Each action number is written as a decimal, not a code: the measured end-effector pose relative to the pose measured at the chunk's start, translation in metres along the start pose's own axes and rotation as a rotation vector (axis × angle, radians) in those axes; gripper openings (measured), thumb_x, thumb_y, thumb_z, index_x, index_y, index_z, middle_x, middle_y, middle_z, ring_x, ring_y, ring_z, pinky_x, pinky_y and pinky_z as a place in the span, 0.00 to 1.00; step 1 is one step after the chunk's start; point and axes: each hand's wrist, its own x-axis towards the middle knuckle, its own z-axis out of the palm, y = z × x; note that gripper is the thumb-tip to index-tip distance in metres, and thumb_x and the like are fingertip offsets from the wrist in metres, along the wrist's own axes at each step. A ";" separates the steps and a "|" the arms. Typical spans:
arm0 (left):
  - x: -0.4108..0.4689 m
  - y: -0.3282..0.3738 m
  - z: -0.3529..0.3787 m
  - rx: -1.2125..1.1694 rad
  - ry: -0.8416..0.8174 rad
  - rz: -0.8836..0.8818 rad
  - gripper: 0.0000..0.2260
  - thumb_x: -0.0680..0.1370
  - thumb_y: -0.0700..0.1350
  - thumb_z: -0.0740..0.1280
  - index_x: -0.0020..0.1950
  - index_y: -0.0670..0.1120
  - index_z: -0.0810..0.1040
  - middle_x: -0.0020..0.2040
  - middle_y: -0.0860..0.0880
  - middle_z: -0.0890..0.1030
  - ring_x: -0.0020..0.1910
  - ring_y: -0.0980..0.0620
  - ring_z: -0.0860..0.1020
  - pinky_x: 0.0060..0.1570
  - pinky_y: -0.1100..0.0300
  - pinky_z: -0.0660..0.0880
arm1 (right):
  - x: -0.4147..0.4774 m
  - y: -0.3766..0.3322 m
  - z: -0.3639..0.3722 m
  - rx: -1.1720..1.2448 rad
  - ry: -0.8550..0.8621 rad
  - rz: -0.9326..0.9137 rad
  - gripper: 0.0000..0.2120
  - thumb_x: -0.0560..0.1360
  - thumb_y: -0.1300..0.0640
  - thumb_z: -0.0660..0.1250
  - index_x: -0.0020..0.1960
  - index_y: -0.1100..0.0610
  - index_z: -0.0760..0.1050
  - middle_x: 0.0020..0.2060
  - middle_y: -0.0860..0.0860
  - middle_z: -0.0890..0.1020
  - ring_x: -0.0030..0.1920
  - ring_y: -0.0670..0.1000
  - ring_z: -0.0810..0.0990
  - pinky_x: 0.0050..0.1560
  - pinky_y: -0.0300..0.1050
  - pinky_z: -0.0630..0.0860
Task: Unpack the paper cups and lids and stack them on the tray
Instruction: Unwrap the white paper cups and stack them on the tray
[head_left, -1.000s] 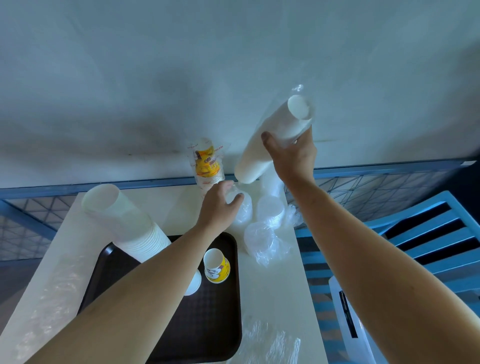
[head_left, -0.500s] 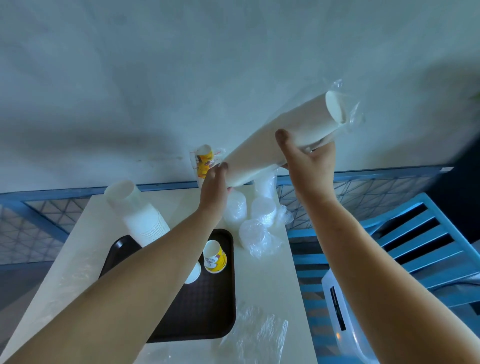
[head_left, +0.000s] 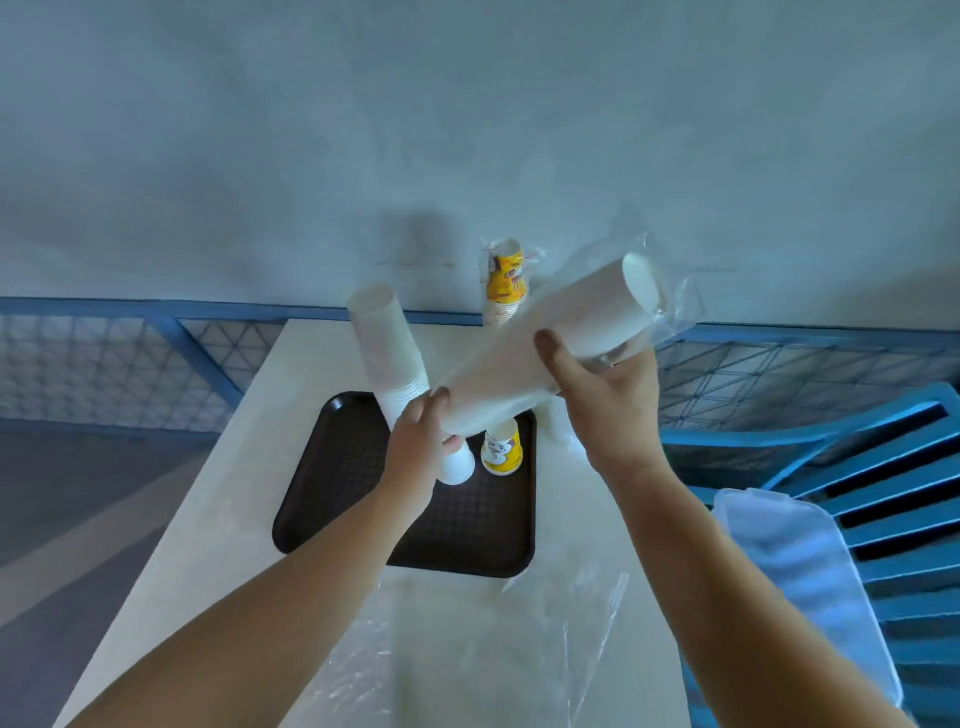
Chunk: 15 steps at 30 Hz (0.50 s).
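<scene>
I hold a long sleeve of white paper cups (head_left: 524, 358) in clear plastic wrap, tilted over the dark brown tray (head_left: 363, 493). My right hand (head_left: 602, 410) grips its upper part, thumb across the sleeve. My left hand (head_left: 415, 447) grips its lower end. On the tray stand a tall unwrapped stack of white cups (head_left: 389, 364) and a single yellow printed cup (head_left: 502, 447). A wrapped pack of yellow cups (head_left: 505, 280) stands at the table's far edge. The lids are hidden behind my hands.
The tray lies on a narrow white table (head_left: 249, 467) against a pale wall. Loose clear plastic wrap (head_left: 493, 639) lies on the near part of the table. A blue slatted chair (head_left: 857, 493) with a white cloth on it stands at the right.
The wrapped sleeve has come down and toward me, now over the tray. My left hand has closed round its lower end. The camera view shifted, so the tray sits more central.
</scene>
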 end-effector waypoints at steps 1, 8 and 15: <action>-0.002 -0.005 -0.013 0.014 0.005 -0.013 0.13 0.84 0.54 0.66 0.64 0.49 0.78 0.62 0.48 0.81 0.62 0.48 0.80 0.63 0.47 0.80 | -0.011 0.003 0.010 -0.015 -0.028 -0.003 0.15 0.71 0.52 0.79 0.56 0.50 0.83 0.50 0.48 0.88 0.54 0.50 0.87 0.59 0.60 0.83; 0.007 -0.038 -0.106 0.002 0.091 -0.181 0.11 0.83 0.47 0.64 0.57 0.51 0.86 0.54 0.49 0.86 0.57 0.53 0.84 0.58 0.54 0.83 | -0.062 0.049 0.094 -0.171 -0.117 0.094 0.12 0.71 0.54 0.81 0.52 0.53 0.83 0.43 0.45 0.88 0.46 0.44 0.87 0.48 0.44 0.84; 0.050 -0.067 -0.202 0.226 0.039 -0.363 0.12 0.73 0.57 0.63 0.41 0.51 0.82 0.47 0.43 0.85 0.49 0.43 0.82 0.56 0.48 0.78 | -0.090 0.096 0.196 -0.373 -0.096 0.136 0.30 0.67 0.45 0.81 0.65 0.50 0.75 0.50 0.42 0.84 0.52 0.41 0.83 0.50 0.37 0.81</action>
